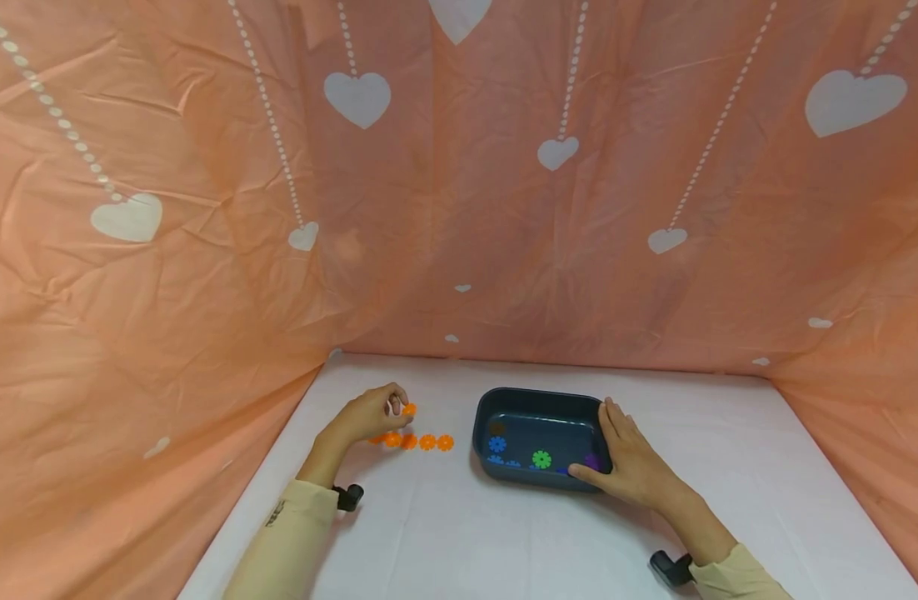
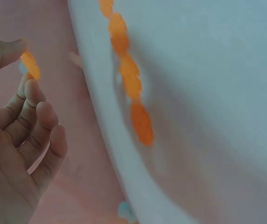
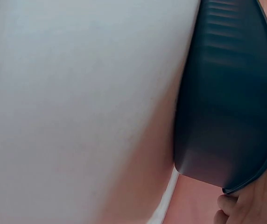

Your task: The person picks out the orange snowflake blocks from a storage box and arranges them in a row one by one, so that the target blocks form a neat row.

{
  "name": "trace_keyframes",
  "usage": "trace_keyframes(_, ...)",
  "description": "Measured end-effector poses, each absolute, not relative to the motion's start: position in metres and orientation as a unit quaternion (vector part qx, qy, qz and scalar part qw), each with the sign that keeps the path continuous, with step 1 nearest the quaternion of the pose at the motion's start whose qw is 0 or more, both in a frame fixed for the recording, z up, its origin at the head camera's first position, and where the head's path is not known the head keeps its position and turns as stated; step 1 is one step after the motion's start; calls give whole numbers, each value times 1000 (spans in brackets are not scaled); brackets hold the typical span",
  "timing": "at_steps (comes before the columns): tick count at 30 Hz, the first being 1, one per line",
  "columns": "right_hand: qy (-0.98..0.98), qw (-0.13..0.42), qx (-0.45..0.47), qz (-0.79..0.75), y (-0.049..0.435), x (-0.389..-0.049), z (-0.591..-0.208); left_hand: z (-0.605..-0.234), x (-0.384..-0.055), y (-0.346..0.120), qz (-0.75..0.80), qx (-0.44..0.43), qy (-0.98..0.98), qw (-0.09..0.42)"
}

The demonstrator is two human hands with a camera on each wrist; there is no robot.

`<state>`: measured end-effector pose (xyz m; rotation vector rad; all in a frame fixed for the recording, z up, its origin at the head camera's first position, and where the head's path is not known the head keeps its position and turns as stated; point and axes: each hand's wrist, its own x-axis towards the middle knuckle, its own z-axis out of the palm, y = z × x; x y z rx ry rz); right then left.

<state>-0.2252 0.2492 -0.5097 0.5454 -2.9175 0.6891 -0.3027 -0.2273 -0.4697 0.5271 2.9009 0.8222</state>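
Note:
My left hand (image 1: 372, 414) pinches an orange flower-shaped disc (image 2: 31, 65) between thumb and fingertip, with the other fingers loosely bent. Below and beside it, several matching orange discs (image 1: 427, 442) lie in a row on the white table. My right hand (image 1: 635, 458) holds the right end of a dark blue rectangular bin (image 1: 530, 482), its thumb over the front rim and its fingers along the right side. Inside the bin sit a green disc (image 1: 541, 459), several blue discs (image 1: 497, 444), a purple disc (image 1: 591, 461) partly behind the thumb, and a dim brownish disc (image 1: 497, 427).
The white tabletop (image 1: 459, 542) runs back to an orange curtain (image 1: 504, 250) printed with white hearts, which also hangs along both sides. A black wrist camera (image 1: 349, 497) is strapped to the left wrist, another black camera (image 1: 671, 569) to the right.

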Motion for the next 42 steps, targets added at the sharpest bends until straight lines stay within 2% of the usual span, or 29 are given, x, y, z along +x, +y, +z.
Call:
trace_keyframes(20, -955, 46, 180, 231, 247, -222, -510, -487, -295, -292, 252, 122, 957, 74)
trace_keyframes(28, -954, 62, 184, 227, 244, -222, -509, -494, -294, -301, 240, 109, 961, 85)
trace_keyframes(42, -953, 55, 179, 236, 243, -220, -511, -503, -294, -306, 241, 101, 961, 86)
